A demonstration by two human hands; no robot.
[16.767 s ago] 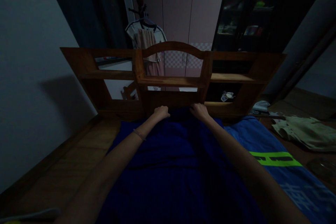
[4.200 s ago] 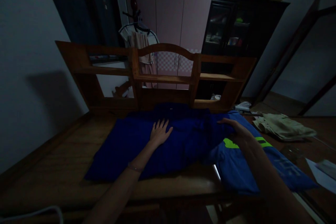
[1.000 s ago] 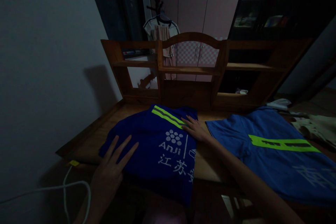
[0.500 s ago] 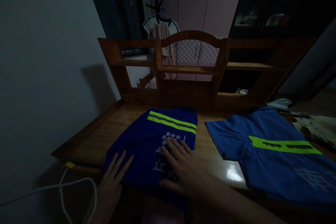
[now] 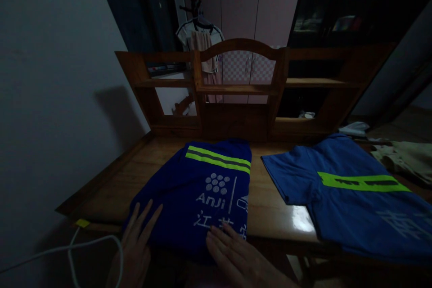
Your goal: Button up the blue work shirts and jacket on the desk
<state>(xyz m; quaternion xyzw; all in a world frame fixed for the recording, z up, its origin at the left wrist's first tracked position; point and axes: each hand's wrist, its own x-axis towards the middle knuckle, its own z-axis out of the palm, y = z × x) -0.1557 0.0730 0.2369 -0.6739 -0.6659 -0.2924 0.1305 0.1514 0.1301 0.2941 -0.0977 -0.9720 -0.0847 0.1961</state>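
Observation:
A dark blue shirt (image 5: 178, 198) with a yellow-green reflective band and white printed lettering lies folded on the wooden desk (image 5: 270, 216). My left hand (image 5: 137, 238) rests on its lower left part, fingers spread. Across the lower edge of the print lies my right hand (image 5: 236, 252), flat on the cloth with its fingers stretched out close together. Neither hand grips the fabric. To the right, a second, lighter blue shirt (image 5: 313, 189) with a similar band is spread over the desk, apart from both hands.
A wooden shelf unit (image 5: 236, 92) stands along the desk's back edge. A white cable (image 5: 97, 239) loops by the left front corner, beside the wall. Pale cloth (image 5: 405, 157) lies at the far right. Clothes on a hanger (image 5: 200, 36) hang behind the shelves.
My right hand has slid down the dark blue shirt toward its front edge, uncovering the logo and lettering. My left hand stays on the lower left part. The view has shifted slightly.

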